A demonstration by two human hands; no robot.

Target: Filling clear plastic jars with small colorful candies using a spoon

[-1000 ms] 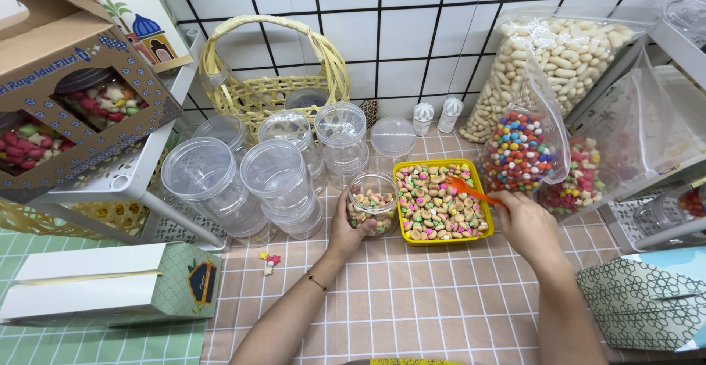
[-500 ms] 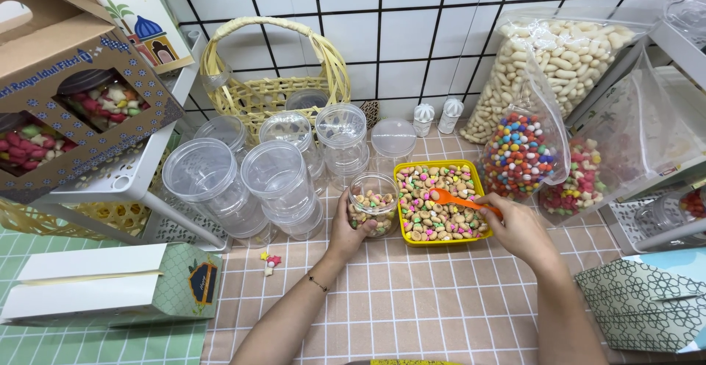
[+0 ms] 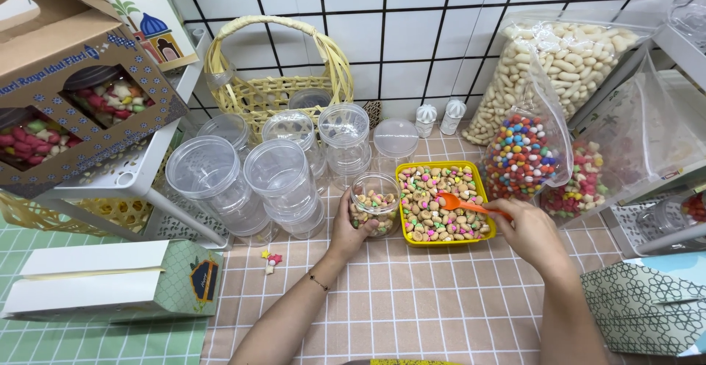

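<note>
Head view, clear jar [image 3: 375, 205] part-filled with biscuits, yellow tray [image 3: 440, 167] full

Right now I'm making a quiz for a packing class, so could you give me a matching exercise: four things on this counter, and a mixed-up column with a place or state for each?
Things:
1. small clear jar
2. orange scoop
3. yellow tray
4. woven basket

Places or states:
A. at the back, against the tiled wall
B. held by the right hand, its bowl over the tray
C. gripped by the left hand, partly filled
D. full of small pastel biscuits

Pairs: 1-C, 2-B, 3-D, 4-A
</note>
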